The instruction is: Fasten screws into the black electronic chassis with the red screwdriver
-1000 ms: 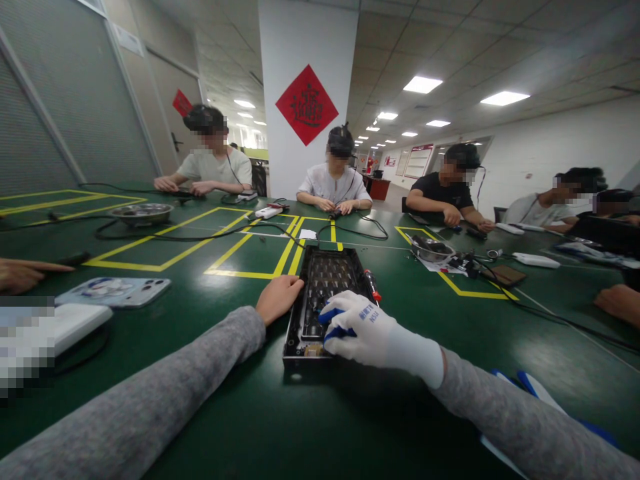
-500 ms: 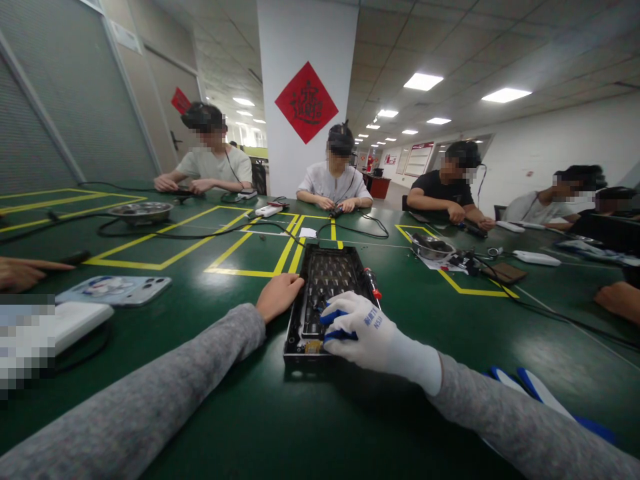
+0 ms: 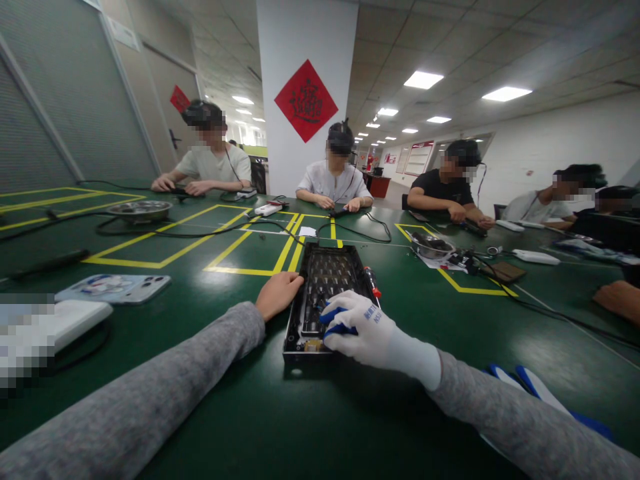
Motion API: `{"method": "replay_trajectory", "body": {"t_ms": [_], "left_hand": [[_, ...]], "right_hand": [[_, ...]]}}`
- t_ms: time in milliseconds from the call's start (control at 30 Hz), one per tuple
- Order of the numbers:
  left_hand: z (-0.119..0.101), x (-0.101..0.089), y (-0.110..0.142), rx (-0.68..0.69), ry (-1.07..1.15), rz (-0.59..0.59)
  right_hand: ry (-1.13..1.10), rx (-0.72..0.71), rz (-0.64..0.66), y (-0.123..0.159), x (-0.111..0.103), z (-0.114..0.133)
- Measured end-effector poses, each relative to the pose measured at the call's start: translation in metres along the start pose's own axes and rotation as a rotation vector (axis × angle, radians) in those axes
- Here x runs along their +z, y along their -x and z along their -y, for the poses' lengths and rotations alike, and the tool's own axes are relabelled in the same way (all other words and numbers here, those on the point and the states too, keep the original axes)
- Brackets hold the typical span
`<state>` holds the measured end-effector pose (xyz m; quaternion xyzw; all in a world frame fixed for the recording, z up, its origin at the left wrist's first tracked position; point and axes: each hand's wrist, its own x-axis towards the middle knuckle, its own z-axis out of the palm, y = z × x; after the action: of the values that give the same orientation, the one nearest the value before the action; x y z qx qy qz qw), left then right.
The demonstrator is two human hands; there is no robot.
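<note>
A black opened device case (image 3: 327,280) with ribbed insides lies on the green table (image 3: 320,413) in front of me. My bare left hand (image 3: 277,294) rests curled against the case's left edge, steadying it. My right hand (image 3: 357,327), in a white glove with blue fingertips, lies over the near right part of the case, its fingers bent down onto the parts inside; what they pinch is hidden. A small gold-coloured part (image 3: 313,345) shows at the case's near end. A red-handled screwdriver (image 3: 373,283) lies along the case's right side.
A phone (image 3: 113,288) and a white box lie at my left. A spare white-and-blue glove (image 3: 540,393) lies by my right forearm. Metal bowls (image 3: 141,212) (image 3: 431,248), cables and yellow floor-tape rectangles mark the table. Several people sit around the far side.
A neighbour's hand at the far left edge has withdrawn out of sight. My own hands and the case have barely shifted.
</note>
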<state>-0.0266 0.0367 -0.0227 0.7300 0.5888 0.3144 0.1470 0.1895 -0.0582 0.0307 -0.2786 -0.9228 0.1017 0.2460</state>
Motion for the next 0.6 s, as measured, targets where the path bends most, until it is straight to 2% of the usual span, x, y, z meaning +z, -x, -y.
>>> {"method": "replay_trajectory", "body": {"t_ms": [600], "left_hand": [[-0.0020, -0.0012, 0.0003, -0.016, -0.007, -0.001]], "right_hand": [[0.022, 0.023, 0.015, -0.0004, -0.0046, 0.0050]]}}
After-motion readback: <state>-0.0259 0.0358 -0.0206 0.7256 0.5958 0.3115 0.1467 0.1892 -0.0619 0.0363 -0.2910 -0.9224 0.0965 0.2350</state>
